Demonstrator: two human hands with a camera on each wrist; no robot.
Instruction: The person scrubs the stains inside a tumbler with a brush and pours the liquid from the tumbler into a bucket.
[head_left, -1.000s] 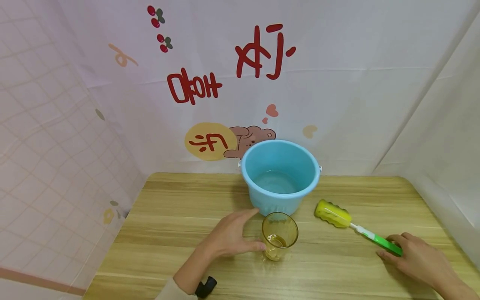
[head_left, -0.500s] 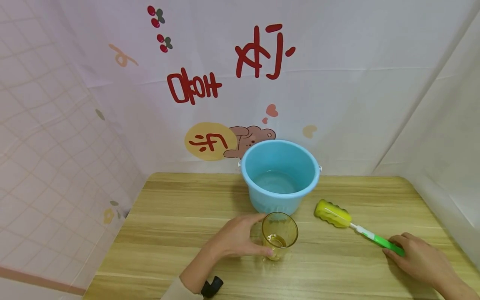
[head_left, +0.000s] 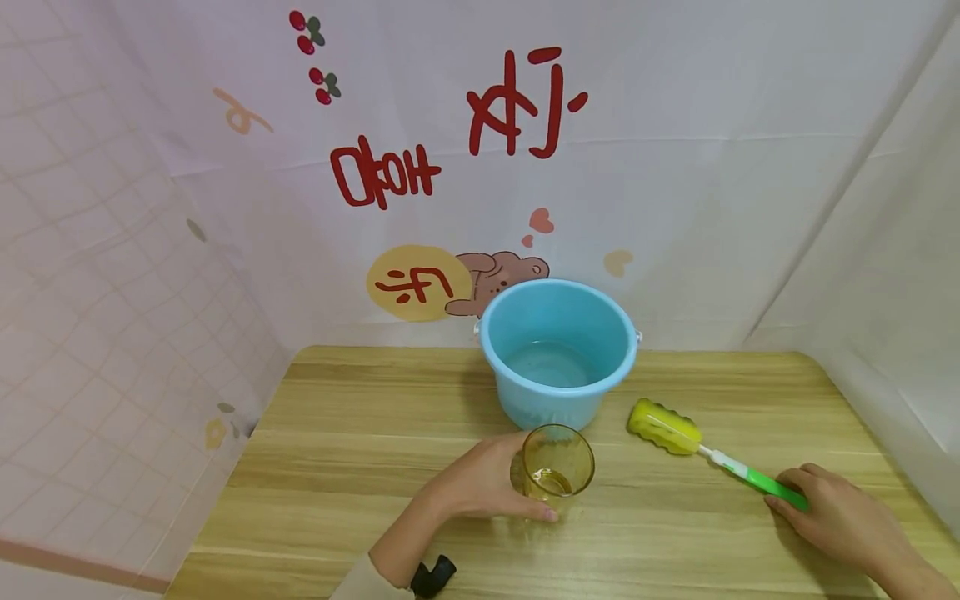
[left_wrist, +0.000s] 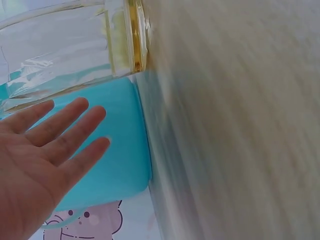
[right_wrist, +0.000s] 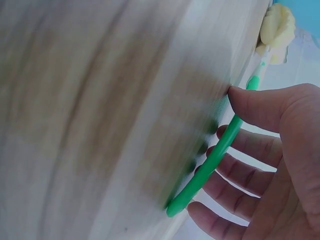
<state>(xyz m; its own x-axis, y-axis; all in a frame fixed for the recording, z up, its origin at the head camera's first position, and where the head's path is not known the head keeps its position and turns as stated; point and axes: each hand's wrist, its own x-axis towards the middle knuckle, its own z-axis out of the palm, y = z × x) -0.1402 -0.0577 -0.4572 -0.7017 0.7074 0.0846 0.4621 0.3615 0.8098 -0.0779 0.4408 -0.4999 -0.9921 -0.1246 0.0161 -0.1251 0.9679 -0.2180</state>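
Observation:
An amber drinking glass (head_left: 558, 458) stands upright on the table before the blue bucket (head_left: 555, 408). My left hand (head_left: 483, 483) reaches round its left side, thumb along the near side. In the left wrist view, the left hand's fingers (left_wrist: 75, 130) lie straight and spread beside the glass (left_wrist: 65, 55). To the right rests a sponge cup brush (head_left: 772, 487) with a yellow head and green handle. My right hand (head_left: 847, 517) lies over its handle end. The right wrist view shows thumb and loosely bent fingers (right_wrist: 240, 175) on either side of the green handle (right_wrist: 215, 155).
The bucket holds what looks like shallow water. A wood-grain table (head_left: 360, 400) carries everything, with a white printed cloth (head_left: 697, 208) hanging behind and at both sides. A black strap piece (head_left: 433, 577) shows near the left wrist.
My left hand has moved right, its thumb further along the near side of the glass. The right thumb has come closer to the brush handle. Glass, bucket and brush stay in place.

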